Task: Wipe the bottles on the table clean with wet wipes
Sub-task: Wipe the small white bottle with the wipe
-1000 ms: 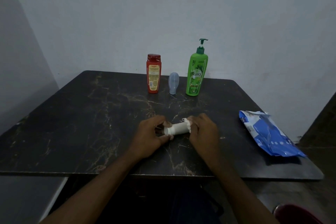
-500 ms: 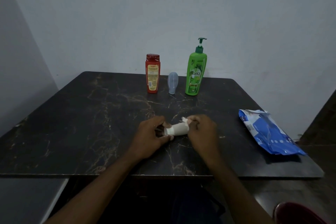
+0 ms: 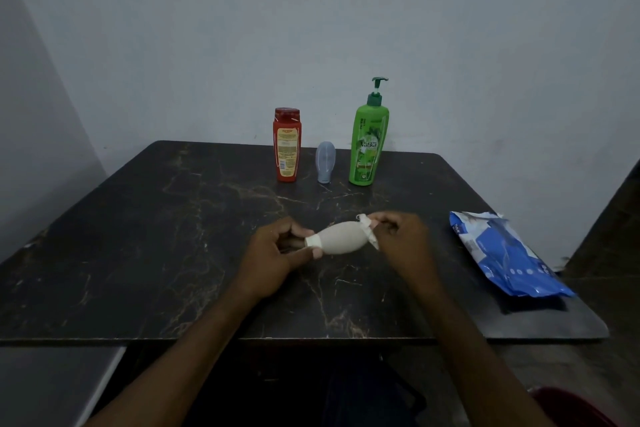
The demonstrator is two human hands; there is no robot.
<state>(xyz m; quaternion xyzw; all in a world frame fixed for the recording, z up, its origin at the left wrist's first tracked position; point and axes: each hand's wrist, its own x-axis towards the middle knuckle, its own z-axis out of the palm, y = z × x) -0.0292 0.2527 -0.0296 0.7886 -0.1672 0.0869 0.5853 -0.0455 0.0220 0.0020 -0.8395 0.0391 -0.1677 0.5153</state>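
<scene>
Bottle (image 3: 341,238) lies sideways at centre frame, our left fingers (image 3: 296,228) pinching its cap, right fingers (image 3: 382,219) seemingly pinching the wipe (image 3: 368,231).

A white bottle (image 3: 341,238) is gripped at the cap by the left hand (image 3: 273,250). A wipe (image 3: 370,235) is pinched at its base by the right hand (image 3: 405,236).

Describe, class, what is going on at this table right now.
A person is wiping a small white bottle held sideways. The left hand grips its cap end, and the right hand pinches a wet wipe against the other end. A red bottle, a small grey bottle and a green pump bottle stand at the back of the dark table. A blue wipes pack lies on the right.
</scene>
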